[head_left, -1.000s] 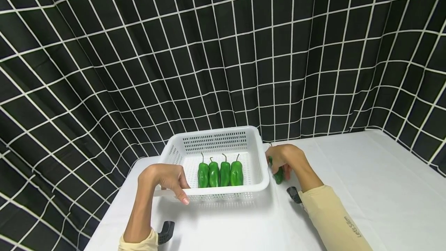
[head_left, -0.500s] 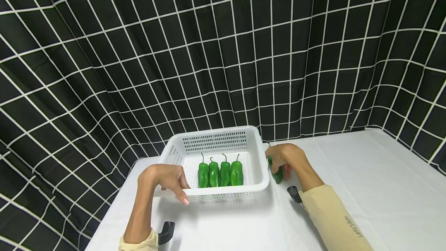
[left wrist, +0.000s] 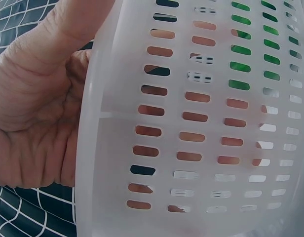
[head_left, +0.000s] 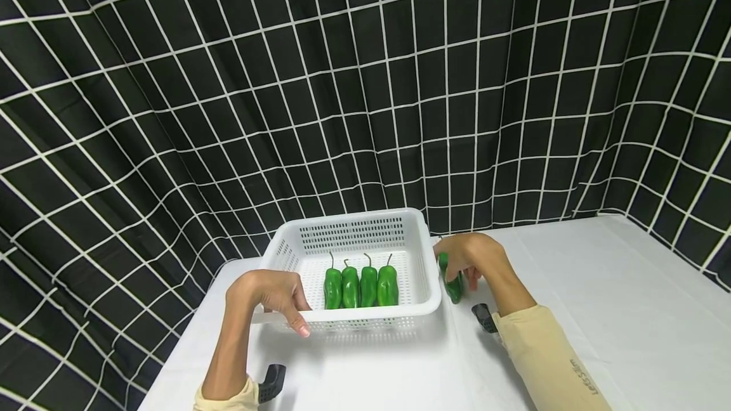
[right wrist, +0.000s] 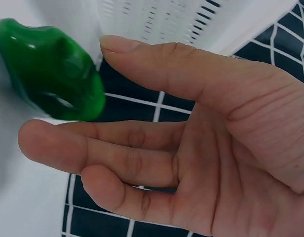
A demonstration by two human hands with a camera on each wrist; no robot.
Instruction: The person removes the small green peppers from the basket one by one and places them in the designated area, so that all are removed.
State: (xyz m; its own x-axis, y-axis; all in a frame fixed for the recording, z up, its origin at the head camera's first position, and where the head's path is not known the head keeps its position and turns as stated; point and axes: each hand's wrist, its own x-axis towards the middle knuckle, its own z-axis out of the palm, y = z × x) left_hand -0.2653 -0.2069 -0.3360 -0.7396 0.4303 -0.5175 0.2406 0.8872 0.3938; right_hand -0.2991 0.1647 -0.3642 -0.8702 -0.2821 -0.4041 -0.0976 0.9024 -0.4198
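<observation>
A white perforated plastic basket holds several green peppers laid side by side, stems toward the back. My left hand grips its front left corner, thumb outside the front rim; the other fingers show through the slots in the left wrist view. Right of the basket, another green pepper lies on the table, partly hidden by my right hand. In the right wrist view this pepper sits between thumb and fingertips, with a gap to the thumb and the fingers extended loosely right below it.
A white cloth covers the table. Behind and to the left hangs a black curtain with a white grid. Black wrist mounts project from both sleeves.
My right hand has shifted very slightly up and back, so a little more of the pepper beside the basket shows. My left hand, the basket and its peppers stay put.
</observation>
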